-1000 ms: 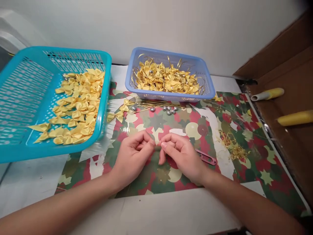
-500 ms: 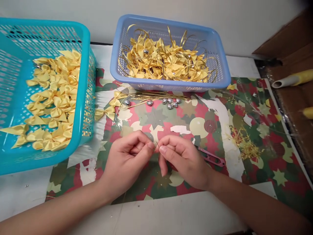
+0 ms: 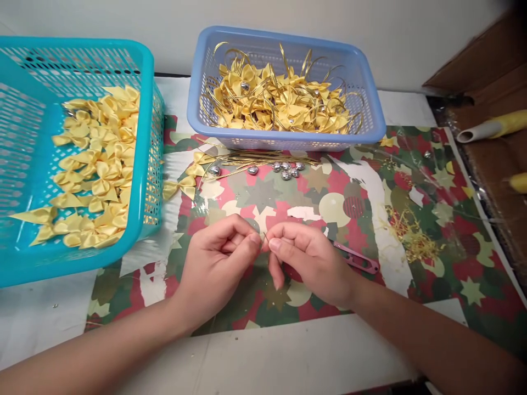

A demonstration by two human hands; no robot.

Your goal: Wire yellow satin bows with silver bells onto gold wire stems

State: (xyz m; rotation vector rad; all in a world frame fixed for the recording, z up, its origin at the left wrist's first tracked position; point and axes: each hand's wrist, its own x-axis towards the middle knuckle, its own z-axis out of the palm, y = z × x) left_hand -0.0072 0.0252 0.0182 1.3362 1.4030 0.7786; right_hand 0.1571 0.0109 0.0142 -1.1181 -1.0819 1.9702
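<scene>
Just between the pinching hands [image 3: 220, 263] [image 3: 315, 260] pokes a thin strand [image 3: 265, 237].

My bows [image 3: 101, 178] yellow, wires [image 3: 255, 159] gold; sheet [image 3: 304, 192] red-green-cream, stars and circles; bench's left-edge basket [image 3: 144, 109] teal, back-edge basket [image 3: 284, 135] blue.

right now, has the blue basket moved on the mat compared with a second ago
No, the blue basket sits in the same place against the mat's printed pattern; only the camera's view shifted.
</scene>
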